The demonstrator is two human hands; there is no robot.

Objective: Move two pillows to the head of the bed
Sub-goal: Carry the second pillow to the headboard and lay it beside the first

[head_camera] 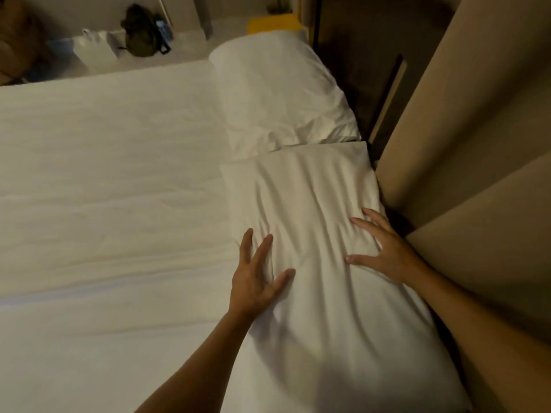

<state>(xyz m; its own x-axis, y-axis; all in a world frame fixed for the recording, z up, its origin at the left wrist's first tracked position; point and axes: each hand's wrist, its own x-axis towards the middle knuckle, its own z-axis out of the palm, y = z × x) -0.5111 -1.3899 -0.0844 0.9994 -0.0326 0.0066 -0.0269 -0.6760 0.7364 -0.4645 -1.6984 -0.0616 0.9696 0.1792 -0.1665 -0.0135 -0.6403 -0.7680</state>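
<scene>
Two white pillows lie end to end along the right edge of the white bed (104,180), beside the padded beige headboard (465,114). The near pillow (313,198) is wrinkled, and both my hands rest flat on it. My left hand (256,275) presses its left part with fingers spread. My right hand (384,248) lies on its right part, close to the headboard, fingers also apart. The far pillow (277,96) sits beyond it, touching its far end, untouched by either hand.
Beyond the bed's far side, a dark bag (143,29) and a white plastic bag (92,50) lie on a pale surface. A yellow object (274,23) shows past the far pillow. A dark gap runs between pillows and headboard.
</scene>
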